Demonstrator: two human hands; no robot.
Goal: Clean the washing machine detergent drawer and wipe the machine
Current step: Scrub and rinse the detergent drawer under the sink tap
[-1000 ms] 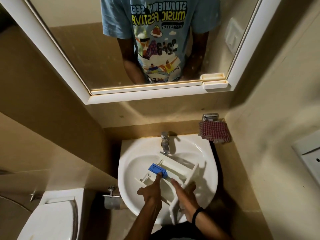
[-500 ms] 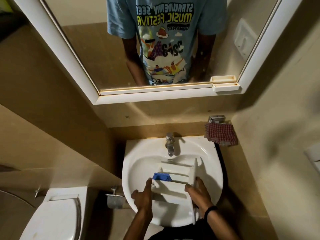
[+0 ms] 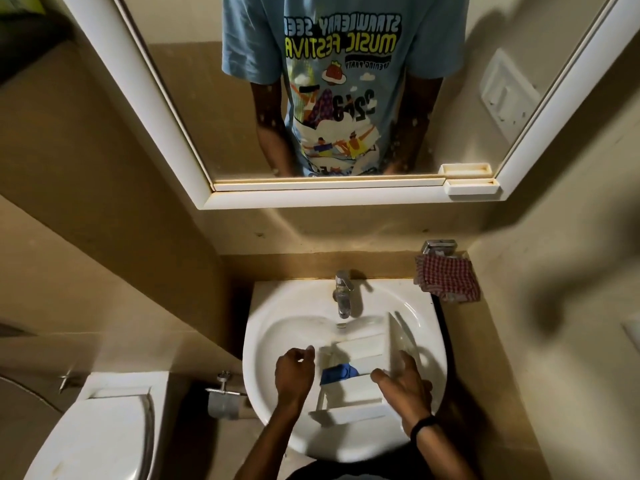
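The detergent drawer (image 3: pixel 360 355), motion-blurred, lies in the white sink (image 3: pixel 277 327) under the tap (image 3: pixel 343 292), its right end hidden by the right hand (image 3: pixel 405 382) gripping it. The left hand (image 3: pixel 294 372) hovers just beside it, loosely curled, empty. Mirror (image 3: pixel 207 98) above; toilet (image 3: pixel 104 438) lower left.

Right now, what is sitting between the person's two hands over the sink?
The white detergent drawer, with its blue insert nearest the left hand; the right hand holds its other side. The head view shows it.
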